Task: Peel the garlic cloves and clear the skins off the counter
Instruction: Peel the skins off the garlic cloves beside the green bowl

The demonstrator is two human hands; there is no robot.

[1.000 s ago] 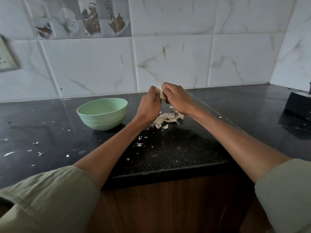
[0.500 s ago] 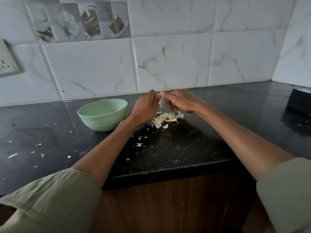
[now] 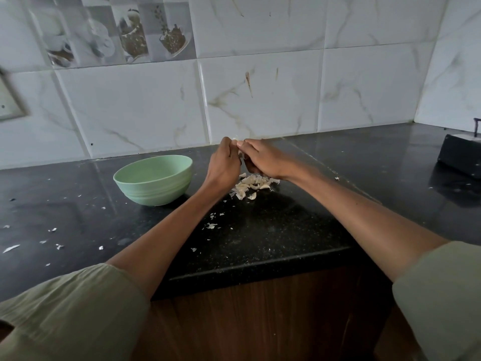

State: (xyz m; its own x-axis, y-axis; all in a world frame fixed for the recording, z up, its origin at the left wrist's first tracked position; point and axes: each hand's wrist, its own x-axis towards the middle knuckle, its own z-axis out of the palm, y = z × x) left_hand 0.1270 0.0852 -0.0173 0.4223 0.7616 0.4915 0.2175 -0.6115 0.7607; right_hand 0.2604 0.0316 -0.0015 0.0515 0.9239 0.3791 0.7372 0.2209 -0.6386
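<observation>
Your left hand (image 3: 224,166) and right hand (image 3: 263,159) meet above the black table (image 3: 273,230), just right of the green bowl (image 3: 154,179) and raised over the heap behind it. Fingers of both hands are curled in and pinching one pale garlic clove (image 3: 239,152) between them; only a sliver of it shows at the thumb tips, so how much skin is left on it cannot be told. Below your hands, right of the bowl and close to it without touching, lies the pile of skins (image 3: 251,185); your right wrist covers its far edge, and whether whole cloves are mixed in cannot be told. Small skin flakes (image 3: 212,225) lie nearer you than the bowl, beside your left forearm, and more scattered bits (image 3: 11,248) sit well left of the bowl toward the table's near edge. The bowl stands upright; from this angle nothing in it can be made out. Behind the bowl rises a white marbled tile wall (image 3: 260,100), with a picture tile of cups (image 3: 122,32) above it and a blurred switch plate (image 3: 9,102) far to its left. Far right of the bowl, by the corner, sits a dark box-like object (image 3: 459,158), cut off by the frame. Your pale green sleeves (image 3: 70,316) fill both lower corners, and a brown wooden cabinet front (image 3: 260,321) shows beneath the table's edge.
</observation>
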